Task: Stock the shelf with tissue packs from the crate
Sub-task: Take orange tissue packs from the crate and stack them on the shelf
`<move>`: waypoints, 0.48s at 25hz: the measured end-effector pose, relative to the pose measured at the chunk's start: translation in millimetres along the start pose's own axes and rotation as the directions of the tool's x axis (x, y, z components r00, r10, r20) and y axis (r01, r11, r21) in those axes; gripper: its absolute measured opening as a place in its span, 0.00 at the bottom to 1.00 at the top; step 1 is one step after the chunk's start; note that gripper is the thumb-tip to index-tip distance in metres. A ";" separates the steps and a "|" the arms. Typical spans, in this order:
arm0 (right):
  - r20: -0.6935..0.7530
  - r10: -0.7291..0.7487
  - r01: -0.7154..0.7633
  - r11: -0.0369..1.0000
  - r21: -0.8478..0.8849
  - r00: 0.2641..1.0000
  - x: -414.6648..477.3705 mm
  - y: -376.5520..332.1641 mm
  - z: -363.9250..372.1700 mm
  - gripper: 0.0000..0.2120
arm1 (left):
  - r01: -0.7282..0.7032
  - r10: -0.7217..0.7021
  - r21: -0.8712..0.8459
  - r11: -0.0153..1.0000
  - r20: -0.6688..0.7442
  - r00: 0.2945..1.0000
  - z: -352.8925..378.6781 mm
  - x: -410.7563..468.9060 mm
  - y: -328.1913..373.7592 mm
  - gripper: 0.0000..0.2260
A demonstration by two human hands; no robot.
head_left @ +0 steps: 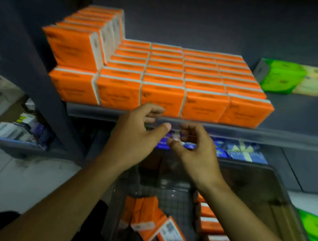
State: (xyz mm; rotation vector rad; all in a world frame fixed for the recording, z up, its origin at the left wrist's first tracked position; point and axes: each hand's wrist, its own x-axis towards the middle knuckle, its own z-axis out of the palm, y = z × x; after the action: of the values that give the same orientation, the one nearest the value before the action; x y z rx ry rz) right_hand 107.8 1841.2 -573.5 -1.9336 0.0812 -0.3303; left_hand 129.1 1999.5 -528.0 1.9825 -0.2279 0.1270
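The left hand (134,135) and right hand (194,150) hover at the front edge of the dark grey shelf (252,134), fingers loosely curled, empty. That edge carries rectangular orange tissue packs (162,98); others lie in the grey crate (262,185).

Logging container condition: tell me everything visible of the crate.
The crate is a dark grey bin, plastic by its look, with smooth, slightly glossy walls and a grid-patterned floor. It sits upright and open-topped just below the shelf edge. Jumbled orange tissue packs lie at its near end, and more stand in a row along its right wall; the far floor is bare. The left hand and right hand hover above it, touching none of it. Past its right wall lie green packs.
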 end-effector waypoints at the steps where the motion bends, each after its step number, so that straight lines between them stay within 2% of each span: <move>1: -0.004 0.022 -0.022 1.000 -0.016 1.000 -7.6 12.3 -5.4 0.17 | 0.011 -0.012 0.017 1.000 0.041 0.999 10.3 -8.1 -4.6 0.11; 3: 0.012 0.099 -0.098 0.993 -0.062 0.995 -23.1 38.8 -14.3 0.17 | 0.056 -0.065 0.065 0.996 0.138 0.988 29.8 -21.0 -18.3 0.10; 6: 0.036 0.245 -0.238 0.961 -0.139 0.969 -44.7 83.5 -13.5 0.18 | 0.176 -0.196 0.093 0.980 0.305 0.932 50.2 -37.5 -45.7 0.10; 12: 0.117 0.483 -0.456 0.867 -0.199 0.868 -78.1 145.0 18.1 0.18 | 0.344 -0.435 0.284 0.895 0.383 0.815 64.8 -57.7 -93.1 0.14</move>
State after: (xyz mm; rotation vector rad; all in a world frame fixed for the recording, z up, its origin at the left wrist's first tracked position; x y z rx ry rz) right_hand 52.2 1819.0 -728.0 -2.0218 0.4800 0.1707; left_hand 92.1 1983.3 -648.7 2.2006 -0.0881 -0.5967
